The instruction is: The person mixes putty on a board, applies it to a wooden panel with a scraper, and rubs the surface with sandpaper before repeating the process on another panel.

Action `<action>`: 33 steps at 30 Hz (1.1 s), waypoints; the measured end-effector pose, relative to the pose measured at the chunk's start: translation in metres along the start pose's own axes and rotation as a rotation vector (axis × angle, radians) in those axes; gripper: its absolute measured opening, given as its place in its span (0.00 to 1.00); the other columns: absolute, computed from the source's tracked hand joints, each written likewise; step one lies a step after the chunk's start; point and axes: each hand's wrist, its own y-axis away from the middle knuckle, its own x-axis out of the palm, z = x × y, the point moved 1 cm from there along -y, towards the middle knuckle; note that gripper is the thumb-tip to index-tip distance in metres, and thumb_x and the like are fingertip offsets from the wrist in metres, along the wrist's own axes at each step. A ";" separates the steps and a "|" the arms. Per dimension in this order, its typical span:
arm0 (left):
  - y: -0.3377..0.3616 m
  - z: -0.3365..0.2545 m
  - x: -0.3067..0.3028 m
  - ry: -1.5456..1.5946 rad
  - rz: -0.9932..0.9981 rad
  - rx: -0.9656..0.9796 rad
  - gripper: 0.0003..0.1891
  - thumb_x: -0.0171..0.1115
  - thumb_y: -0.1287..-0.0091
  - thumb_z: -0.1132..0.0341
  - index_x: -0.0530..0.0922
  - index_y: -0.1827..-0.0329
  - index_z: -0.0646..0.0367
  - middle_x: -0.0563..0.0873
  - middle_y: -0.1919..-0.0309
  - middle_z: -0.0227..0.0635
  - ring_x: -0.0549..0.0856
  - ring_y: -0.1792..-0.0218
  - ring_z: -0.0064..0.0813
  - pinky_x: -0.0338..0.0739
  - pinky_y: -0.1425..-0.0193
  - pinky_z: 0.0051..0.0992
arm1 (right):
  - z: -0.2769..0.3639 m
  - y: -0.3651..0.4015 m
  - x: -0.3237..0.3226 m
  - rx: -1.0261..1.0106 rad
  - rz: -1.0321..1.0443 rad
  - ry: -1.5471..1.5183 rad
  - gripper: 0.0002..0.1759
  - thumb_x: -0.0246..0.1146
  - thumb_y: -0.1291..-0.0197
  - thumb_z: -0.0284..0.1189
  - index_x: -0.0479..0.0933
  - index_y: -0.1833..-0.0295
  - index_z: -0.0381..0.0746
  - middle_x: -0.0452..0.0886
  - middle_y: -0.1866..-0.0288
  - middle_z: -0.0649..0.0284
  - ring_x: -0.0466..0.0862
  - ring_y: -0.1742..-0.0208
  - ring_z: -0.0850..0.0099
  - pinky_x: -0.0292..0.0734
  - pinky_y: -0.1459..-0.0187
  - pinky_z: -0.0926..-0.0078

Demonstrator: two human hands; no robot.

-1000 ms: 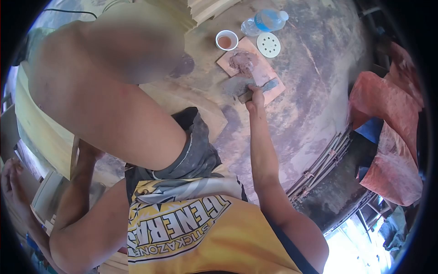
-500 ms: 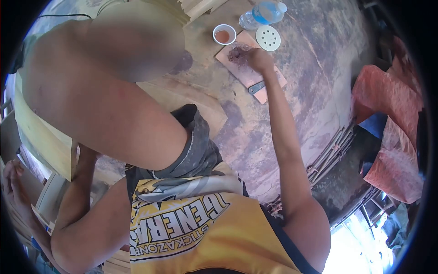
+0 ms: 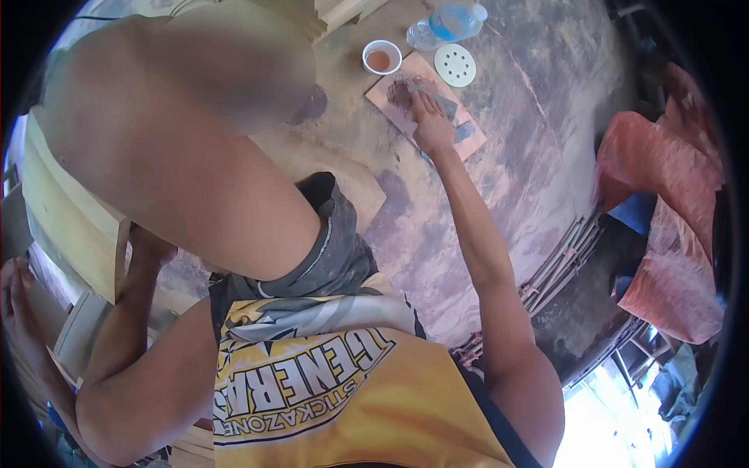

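Observation:
My right hand (image 3: 433, 129) is over a small pinkish board (image 3: 388, 107) on the floor, fingers stretched along a flat grey scraper (image 3: 447, 108) that it appears to hold. At the fingertips lies a smear of dark reddish paste (image 3: 399, 95). On the board's near end is a dark bluish-grey flat piece (image 3: 464, 131). Beyond the board stand a white cup (image 3: 382, 58) with reddish liquid and a round white disc (image 3: 455, 65) with holes. My left hand (image 3: 15, 288), dim at the far left edge, has its fingers extended with nothing visible in them.
A water bottle (image 3: 449, 26) lies past the disc. My bent leg (image 3: 203, 195) fills the upper left, beside pale wooden pieces (image 3: 74, 210). To the right are a bundle of thin sticks (image 3: 562, 265) and crumpled red sheets (image 3: 647, 156). The floor (image 3: 437, 234) is stained.
My right hand has drawn back from the paste toward the board's middle, its fingers now straighter. A grey scraper shows beside them. My left fingers look more extended.

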 end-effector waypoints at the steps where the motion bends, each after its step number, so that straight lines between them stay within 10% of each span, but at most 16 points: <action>1: 0.000 0.002 0.002 0.016 -0.003 0.004 0.27 0.58 0.28 0.56 0.69 0.27 0.50 0.74 0.30 0.39 0.74 0.30 0.35 0.72 0.30 0.35 | -0.001 0.001 0.013 0.007 0.002 -0.006 0.30 0.48 0.30 0.28 0.60 0.23 0.34 0.63 0.21 0.51 0.62 0.19 0.56 0.57 0.22 0.56; 8: -0.005 0.035 0.037 0.520 -0.073 0.018 0.25 0.58 0.27 0.55 0.72 0.30 0.52 0.78 0.34 0.39 0.79 0.35 0.36 0.77 0.35 0.37 | -0.009 0.032 -0.003 -0.077 0.009 0.041 0.32 0.54 0.38 0.21 0.64 0.26 0.36 0.71 0.26 0.48 0.73 0.28 0.54 0.68 0.29 0.58; 12: -0.008 0.062 0.076 1.135 -0.163 0.069 0.24 0.58 0.27 0.55 0.73 0.31 0.53 0.80 0.36 0.39 0.81 0.38 0.37 0.80 0.39 0.39 | -0.011 0.038 -0.054 0.504 0.157 -0.675 0.32 0.55 0.45 0.15 0.69 0.30 0.35 0.82 0.41 0.53 0.86 0.49 0.56 0.83 0.47 0.59; 16: -0.008 0.049 0.055 0.889 -0.158 0.031 0.23 0.58 0.27 0.56 0.74 0.33 0.54 0.80 0.38 0.39 0.82 0.39 0.38 0.80 0.39 0.38 | -0.068 0.049 0.017 0.931 -0.073 -1.724 0.19 0.58 0.42 0.15 0.75 0.43 0.34 0.84 0.54 0.60 0.87 0.55 0.64 0.86 0.52 0.62; 19: -0.011 0.029 0.029 0.616 -0.138 0.031 0.22 0.58 0.27 0.56 0.74 0.34 0.55 0.81 0.39 0.40 0.82 0.40 0.38 0.80 0.39 0.37 | -0.072 0.043 0.033 1.122 -0.066 -1.824 0.11 0.61 0.37 0.18 0.76 0.49 0.34 0.84 0.58 0.59 0.87 0.55 0.63 0.86 0.51 0.60; 26: -0.045 -0.026 -0.013 0.152 -0.114 0.024 0.20 0.58 0.27 0.58 0.75 0.36 0.57 0.81 0.41 0.40 0.83 0.43 0.38 0.80 0.40 0.36 | -0.102 -0.029 0.027 0.878 0.146 -1.710 0.11 0.63 0.34 0.22 0.78 0.47 0.33 0.85 0.58 0.59 0.86 0.57 0.66 0.85 0.51 0.62; 33: -0.083 -0.040 -0.040 0.067 -0.140 0.009 0.18 0.58 0.26 0.60 0.76 0.39 0.58 0.82 0.44 0.41 0.84 0.45 0.38 0.81 0.41 0.35 | -0.081 -0.082 -0.043 0.398 0.269 -0.593 0.07 0.65 0.43 0.24 0.84 0.61 0.34 0.86 0.63 0.59 0.86 0.61 0.65 0.82 0.56 0.62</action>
